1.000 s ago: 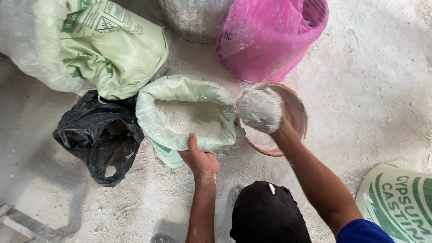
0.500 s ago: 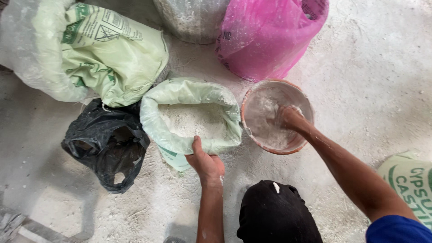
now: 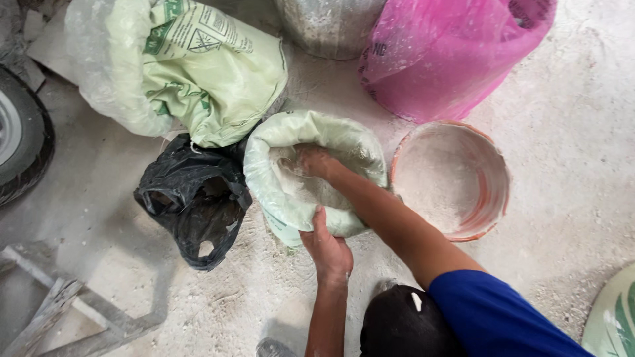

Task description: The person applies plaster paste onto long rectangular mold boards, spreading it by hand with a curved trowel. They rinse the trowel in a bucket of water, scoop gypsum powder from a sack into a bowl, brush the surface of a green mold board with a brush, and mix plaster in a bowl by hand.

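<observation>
An open pale green sack [image 3: 264, 165] of white powder [image 3: 297, 188] sits on the dusty floor in the middle. My left hand [image 3: 327, 250] grips its near rim. My right hand [image 3: 311, 160] reaches across into the sack, its fingers dug into the powder. To the right of the sack stands an orange bowl [image 3: 493, 192], coated with white powder inside.
A crumpled black plastic bag [image 3: 192, 205] lies left of the sack. A full green sack [image 3: 192, 66] lies behind, a pink bag [image 3: 450, 53] and a grey bucket [image 3: 327, 26] farther back. A tyre [image 3: 20, 139] stands at the left edge, wooden bars [image 3: 59, 304] at lower left.
My right hand left the orange bowl, where it dropped a handful of powder, and moved left into the open sack. The left hand stayed on the rim.
</observation>
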The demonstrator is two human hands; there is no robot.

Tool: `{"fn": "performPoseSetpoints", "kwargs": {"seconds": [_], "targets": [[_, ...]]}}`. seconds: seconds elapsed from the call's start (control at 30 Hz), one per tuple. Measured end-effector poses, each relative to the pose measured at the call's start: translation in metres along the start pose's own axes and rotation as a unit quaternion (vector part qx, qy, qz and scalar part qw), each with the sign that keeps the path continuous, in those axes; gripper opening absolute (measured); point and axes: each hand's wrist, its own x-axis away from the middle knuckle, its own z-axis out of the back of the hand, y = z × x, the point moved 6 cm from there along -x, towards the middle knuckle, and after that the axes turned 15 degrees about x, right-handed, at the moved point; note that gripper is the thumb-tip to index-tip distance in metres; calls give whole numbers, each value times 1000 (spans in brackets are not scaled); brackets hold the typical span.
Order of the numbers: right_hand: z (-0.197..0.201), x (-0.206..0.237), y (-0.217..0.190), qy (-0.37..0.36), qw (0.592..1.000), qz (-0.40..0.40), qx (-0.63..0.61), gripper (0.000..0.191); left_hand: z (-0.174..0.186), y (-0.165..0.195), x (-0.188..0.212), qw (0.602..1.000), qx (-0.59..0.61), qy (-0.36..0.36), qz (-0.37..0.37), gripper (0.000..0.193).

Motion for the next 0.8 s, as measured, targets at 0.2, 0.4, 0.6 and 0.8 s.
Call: {"fn": "performPoseSetpoints", "kwargs": {"seconds": [0.2, 0.4, 0.6, 0.8], "targets": [[-67, 38, 19, -167, 974, -19, -153, 50, 2, -7, 1, 1000, -3, -30, 7, 64], [-89, 89, -1, -251, 752, 14, -610, 51, 1, -15, 2, 999, -5, -24, -31, 62], [-64, 108, -13, -204, 434, 9, -878, 52, 1, -15, 2, 999, -31, -3, -31, 62], [-8, 123, -5, -109, 318, -17, -942, 53, 1, -11, -2, 999, -35, 6, -34, 67]]}}
